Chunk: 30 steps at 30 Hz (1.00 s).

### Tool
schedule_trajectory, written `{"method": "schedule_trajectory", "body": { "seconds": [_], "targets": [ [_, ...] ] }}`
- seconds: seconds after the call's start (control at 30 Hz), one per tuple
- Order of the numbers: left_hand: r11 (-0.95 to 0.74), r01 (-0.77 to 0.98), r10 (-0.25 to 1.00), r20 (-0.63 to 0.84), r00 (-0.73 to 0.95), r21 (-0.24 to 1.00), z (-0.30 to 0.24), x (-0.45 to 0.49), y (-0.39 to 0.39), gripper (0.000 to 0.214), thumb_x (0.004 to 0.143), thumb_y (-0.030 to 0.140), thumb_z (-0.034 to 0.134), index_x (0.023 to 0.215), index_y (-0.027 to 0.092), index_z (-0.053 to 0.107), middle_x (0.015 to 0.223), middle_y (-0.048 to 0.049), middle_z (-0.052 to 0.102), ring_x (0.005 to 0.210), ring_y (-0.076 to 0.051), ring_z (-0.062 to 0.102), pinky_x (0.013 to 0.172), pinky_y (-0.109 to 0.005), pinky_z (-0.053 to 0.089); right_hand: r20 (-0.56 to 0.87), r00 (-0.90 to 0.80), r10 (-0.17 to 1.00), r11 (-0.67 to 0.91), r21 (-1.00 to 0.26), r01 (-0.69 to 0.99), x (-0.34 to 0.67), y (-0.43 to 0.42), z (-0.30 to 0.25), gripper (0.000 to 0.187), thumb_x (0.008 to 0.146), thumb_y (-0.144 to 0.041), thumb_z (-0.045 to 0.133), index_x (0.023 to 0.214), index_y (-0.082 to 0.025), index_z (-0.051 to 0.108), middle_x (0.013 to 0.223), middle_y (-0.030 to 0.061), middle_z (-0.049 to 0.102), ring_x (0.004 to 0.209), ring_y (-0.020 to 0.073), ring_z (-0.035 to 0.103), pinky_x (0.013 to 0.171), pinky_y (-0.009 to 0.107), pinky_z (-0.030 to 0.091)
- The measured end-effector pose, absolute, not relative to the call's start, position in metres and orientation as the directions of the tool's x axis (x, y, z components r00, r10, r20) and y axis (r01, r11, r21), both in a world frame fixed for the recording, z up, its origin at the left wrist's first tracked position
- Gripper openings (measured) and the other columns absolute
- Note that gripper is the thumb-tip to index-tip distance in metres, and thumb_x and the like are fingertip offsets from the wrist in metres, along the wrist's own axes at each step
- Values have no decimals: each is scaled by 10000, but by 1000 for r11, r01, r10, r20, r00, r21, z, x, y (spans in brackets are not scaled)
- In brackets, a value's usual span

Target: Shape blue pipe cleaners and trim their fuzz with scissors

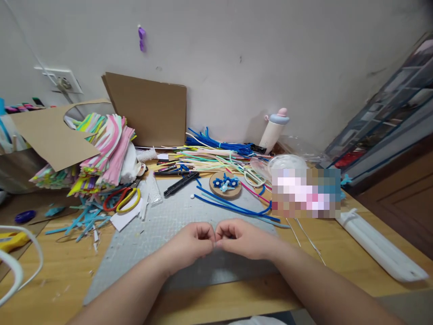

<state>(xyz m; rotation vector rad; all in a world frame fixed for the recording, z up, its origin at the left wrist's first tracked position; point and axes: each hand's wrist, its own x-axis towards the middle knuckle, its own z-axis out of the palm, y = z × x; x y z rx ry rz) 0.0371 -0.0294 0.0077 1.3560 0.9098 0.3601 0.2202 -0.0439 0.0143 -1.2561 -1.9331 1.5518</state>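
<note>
Left hand and right hand had room between blue pipe cleaners and the bench's near edge, fingers curled together, any hold indiscernible.

Anything between your left hand and right hand hidden or too small to tell, your forearms cut off below, pixelated patch masking whatever sits rightward, yellow tool cut by the left edge

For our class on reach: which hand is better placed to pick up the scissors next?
Likely the left hand: the scissors lie on its side, and the right hand is farther off.
</note>
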Motion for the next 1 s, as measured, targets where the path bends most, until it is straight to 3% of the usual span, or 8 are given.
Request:
{"method": "schedule_trajectory", "body": {
  "seconds": [0.2,0.67,0.9,1.0],
  "targets": [
    [9,432,783,-275,557,902,-1,34,-32,75,665,220,514,618,163,502,545,52,429,532,-89,358,487,-224,256,-240,-451,860,30,-857,514,210,-47,11,58,729,-173,528,709,-149,577,569,-64,408,542,75,345,486,195,258],
    [-49,495,844,-229,484,867,-2,34,-33,109,674,255,521,641,166,574,580,33,523,557,-109,439,519,-231,302,-182,-400,898,88,-818,569,210,-45,3,80,709,-161,496,708,-153,576,597,-52,440,575,88,371,513,199,277],
    [19,453,862,-244,444,891,1,33,-30,110,651,258,549,636,157,591,583,24,533,562,-109,436,521,-235,295,-81,-376,923,128,-856,500,205,-45,-1,72,702,-155,490,708,-154,561,650,-31,517,625,98,428,564,204,316],
    [120,407,822,-320,471,905,6,31,-26,148,657,289,550,675,150,597,575,22,533,518,-96,435,488,-225,290,-141,-365,920,26,-909,416,204,-44,2,45,699,-185,514,696,-153,545,586,-50,450,551,77,375,513,195,285]
  ]
}}
